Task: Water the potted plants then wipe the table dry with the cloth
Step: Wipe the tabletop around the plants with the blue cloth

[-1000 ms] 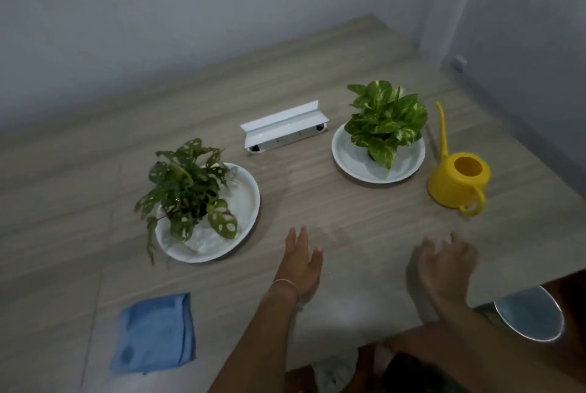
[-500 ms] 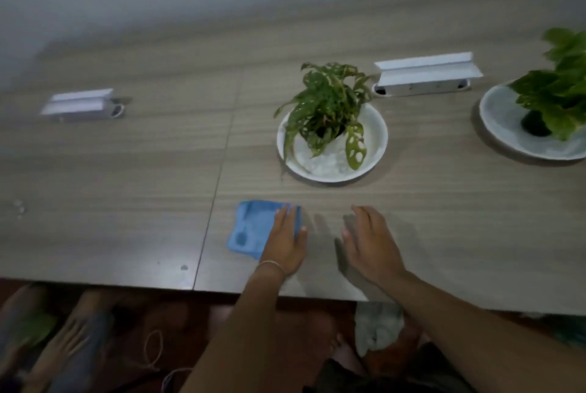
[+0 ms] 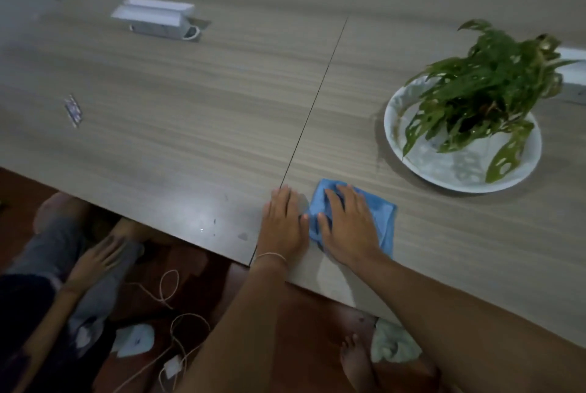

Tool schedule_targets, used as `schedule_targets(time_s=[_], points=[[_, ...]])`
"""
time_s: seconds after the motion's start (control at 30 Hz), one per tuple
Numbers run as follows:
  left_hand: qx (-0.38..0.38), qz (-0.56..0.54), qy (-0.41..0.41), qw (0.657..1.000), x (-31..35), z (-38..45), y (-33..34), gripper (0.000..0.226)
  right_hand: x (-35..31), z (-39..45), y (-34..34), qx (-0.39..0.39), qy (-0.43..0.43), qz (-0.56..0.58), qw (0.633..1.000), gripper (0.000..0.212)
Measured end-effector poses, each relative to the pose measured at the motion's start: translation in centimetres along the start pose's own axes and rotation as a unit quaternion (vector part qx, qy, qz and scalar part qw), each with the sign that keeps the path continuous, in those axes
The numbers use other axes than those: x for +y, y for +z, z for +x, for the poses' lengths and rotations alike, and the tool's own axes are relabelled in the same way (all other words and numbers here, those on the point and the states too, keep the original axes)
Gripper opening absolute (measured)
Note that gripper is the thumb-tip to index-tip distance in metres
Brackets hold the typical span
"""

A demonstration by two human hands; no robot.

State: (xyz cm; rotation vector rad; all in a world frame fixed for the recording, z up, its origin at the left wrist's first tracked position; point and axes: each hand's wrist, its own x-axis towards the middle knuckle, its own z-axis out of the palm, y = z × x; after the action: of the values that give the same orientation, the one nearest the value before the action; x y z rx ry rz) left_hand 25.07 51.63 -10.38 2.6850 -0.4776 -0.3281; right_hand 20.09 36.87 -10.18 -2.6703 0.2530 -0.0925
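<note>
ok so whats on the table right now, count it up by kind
potted plant on a white plate: 1
blue cloth: 1
white boxes: 2, one far left, one cut off at the right edge
small packet: 1
hands: 2, left, right
total: 7

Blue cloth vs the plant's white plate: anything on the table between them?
Nothing: the head view shows only bare table between the blue cloth and the white plate.

Dim light falls on a wood-grain tabletop (image 3: 190, 101) split by a dark seam (image 3: 312, 104). Below lies a reddish-brown floor (image 3: 304, 323), apparently tiled, strewn with pale cables (image 3: 168, 291).
</note>
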Motion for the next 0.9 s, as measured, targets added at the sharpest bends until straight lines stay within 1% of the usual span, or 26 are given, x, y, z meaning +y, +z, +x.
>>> schedule_targets(time_s=[0.03, 0.1, 0.2, 0.3, 0.57, 0.7, 0.8, 0.9], points=[[0.005, 0.006, -0.007, 1.0, 0.0, 0.2, 0.5, 0.074, 0.3, 0.5, 0.5, -0.009, -0.001, -0.025, 1.0, 0.062], [0.039, 0.034, -0.007, 0.999, -0.1, 0.0, 1.3, 0.066, 0.6, 1.3, 1.0, -0.019, -0.007, -0.06, 0.998, 0.066], [0.076, 0.044, -0.004, 0.996, -0.2, 0.0, 1.8, 0.061, 0.8, 3.4, 1.2, -0.019, -0.011, -0.08, 0.997, 0.07], [0.076, 0.049, -0.008, 0.996, 0.1, -0.2, 1.8, 0.063, 1.6, 7.6, 1.3, -0.014, -0.009, -0.097, 0.995, 0.07], [0.056, 0.074, -0.021, 0.995, 0.3, -0.1, 1.7, 0.069, 3.8, 20.1, 0.6, 0.02, 0.058, -0.117, 0.991, 0.071], [0.086, 0.043, -0.027, 0.995, 0.6, 0.0, 1.9, 0.073, 4.3, 25.0, 0.1, 0.02, 0.081, -0.119, 0.989, 0.072], [0.098, 0.038, -0.025, 0.994, 0.8, 0.2, 1.9, 0.075, 4.5, 27.2, 0.1, 0.007, 0.082, -0.122, 0.989, 0.073], [0.092, 0.048, -0.024, 0.994, 0.7, 0.2, 1.9, 0.073, 4.7, 27.1, 0.6, -0.003, 0.08, -0.138, 0.987, 0.073]])
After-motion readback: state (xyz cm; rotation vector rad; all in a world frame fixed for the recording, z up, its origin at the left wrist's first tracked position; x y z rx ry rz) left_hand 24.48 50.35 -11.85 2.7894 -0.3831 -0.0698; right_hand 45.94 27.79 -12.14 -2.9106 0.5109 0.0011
